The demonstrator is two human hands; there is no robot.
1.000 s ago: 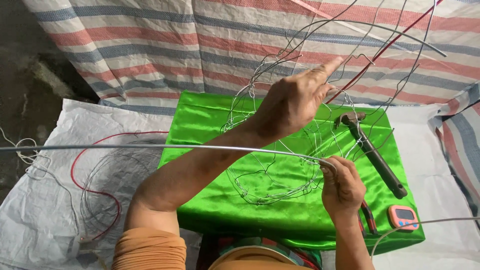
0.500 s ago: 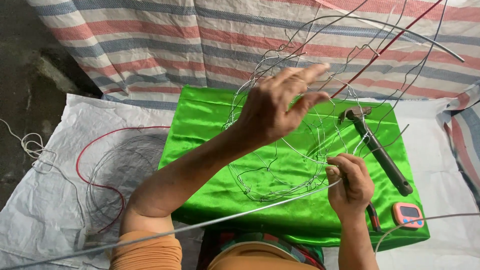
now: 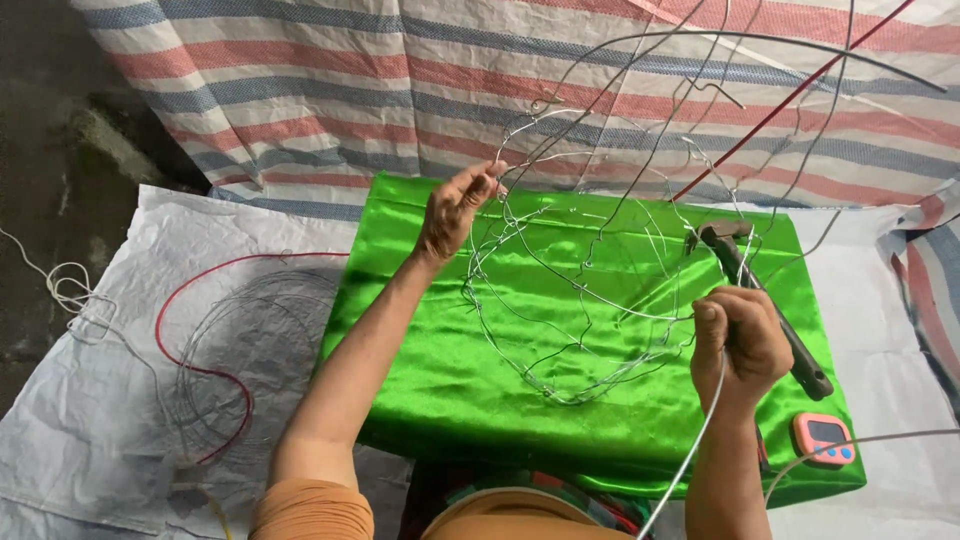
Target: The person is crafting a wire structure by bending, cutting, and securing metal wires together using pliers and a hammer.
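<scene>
Green satin cloth [image 3: 450, 380] was spread over the block, with the wire frame [image 3: 590, 290] standing on it. Its upper left rim was pinched by the left hand [image 3: 455, 210], steadying it. A thick wire [image 3: 700, 440] was gripped in the closed right hand [image 3: 740, 340], fed toward the frame. A hammer [image 3: 770, 300] was laid just beside.

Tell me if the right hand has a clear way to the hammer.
Probably yes. The hammer lies on the green cloth right beside the right hand, but that hand is gripping a wire and would have to let go of it first.
</scene>
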